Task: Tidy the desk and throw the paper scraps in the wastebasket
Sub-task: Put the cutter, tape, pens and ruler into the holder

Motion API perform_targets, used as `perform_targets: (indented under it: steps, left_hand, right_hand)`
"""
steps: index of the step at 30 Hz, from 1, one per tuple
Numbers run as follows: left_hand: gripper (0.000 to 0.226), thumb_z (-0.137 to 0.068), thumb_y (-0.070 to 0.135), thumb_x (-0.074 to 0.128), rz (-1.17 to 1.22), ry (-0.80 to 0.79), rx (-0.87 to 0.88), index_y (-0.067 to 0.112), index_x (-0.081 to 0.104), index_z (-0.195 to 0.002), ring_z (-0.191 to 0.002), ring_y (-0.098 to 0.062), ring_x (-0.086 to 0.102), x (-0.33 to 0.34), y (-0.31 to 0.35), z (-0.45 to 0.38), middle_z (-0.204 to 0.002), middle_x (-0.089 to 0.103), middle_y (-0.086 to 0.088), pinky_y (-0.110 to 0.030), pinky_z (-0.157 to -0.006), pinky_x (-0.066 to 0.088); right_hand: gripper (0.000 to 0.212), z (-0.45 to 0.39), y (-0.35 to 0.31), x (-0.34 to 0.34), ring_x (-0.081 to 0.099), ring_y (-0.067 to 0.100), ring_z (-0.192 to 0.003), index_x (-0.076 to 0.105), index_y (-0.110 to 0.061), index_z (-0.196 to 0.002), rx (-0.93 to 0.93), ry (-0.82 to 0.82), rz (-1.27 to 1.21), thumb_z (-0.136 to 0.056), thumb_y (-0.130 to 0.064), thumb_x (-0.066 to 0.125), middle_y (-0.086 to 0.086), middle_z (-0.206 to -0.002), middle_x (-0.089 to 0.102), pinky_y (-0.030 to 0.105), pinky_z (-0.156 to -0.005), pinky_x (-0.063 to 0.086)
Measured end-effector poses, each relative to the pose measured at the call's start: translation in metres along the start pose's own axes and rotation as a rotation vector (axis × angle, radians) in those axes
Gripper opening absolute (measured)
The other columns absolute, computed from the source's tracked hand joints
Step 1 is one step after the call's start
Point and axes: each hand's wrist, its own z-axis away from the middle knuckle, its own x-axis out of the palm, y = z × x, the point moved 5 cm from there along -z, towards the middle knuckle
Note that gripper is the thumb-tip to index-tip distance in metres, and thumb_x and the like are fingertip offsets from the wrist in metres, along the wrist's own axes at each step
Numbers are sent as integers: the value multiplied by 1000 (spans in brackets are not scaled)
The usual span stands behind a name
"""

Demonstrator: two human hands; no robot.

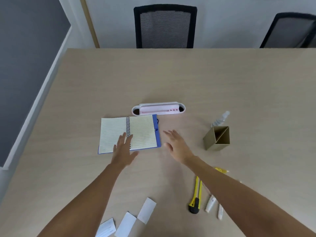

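An open spiral notebook [142, 130] with lined pages and a blue cover lies mid-desk. My left hand [124, 150] is spread flat over its lower edge near the spiral, fingers apart, holding nothing. Just right of the notebook hovers my right hand [176, 144], also open and empty. Three white paper scraps [146, 210] [125, 224] [106, 227] lie at the near edge of the desk between my forearms. No wastebasket is in view.
A pink-and-white pen tray [159, 108] sits behind the notebook. A brown cardboard pen holder [217, 138] and a small clear bottle [220, 118] stand to the right. A yellow box cutter [195, 195] and two white tubes [210, 203] lie near my right forearm. Two black chairs [165, 26] stand beyond the desk.
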Motion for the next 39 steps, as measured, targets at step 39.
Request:
perform_targets:
  steps: [39]
  left_hand:
    - [70, -77, 54, 65, -208, -579, -119, 15, 43, -131, -118, -26, 54, 161, 213, 112, -132, 53, -6, -36, -94, 46]
  right_hand:
    - [41, 141, 195, -45, 48, 28, -112, 56, -20, -124, 258, -346, 44, -83, -20, 61, 11, -118, 51, 37, -97, 41]
